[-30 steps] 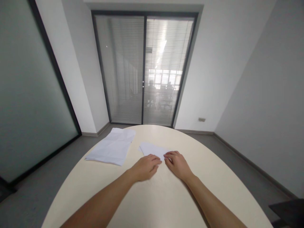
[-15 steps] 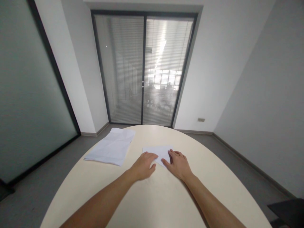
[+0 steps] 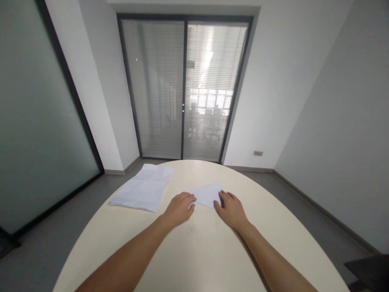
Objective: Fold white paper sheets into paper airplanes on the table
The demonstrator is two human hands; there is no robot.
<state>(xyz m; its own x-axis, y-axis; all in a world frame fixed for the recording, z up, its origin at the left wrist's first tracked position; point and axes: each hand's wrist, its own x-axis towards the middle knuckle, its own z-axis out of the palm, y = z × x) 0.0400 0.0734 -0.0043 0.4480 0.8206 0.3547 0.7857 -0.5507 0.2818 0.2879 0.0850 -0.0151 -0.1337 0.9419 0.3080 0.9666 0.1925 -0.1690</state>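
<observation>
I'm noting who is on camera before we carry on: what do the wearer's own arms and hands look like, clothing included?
Both the left hand and the right hand are ungloved, with no watch or bracelet visible. The left forearm and right forearm are sleeveless as far as they show. Rings and nails are too small to judge.

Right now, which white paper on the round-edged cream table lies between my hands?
The smaller white paper, between your bare left hand and bare right hand. The larger, creased white paper lies apart, farther left on the round-edged cream table.
</observation>
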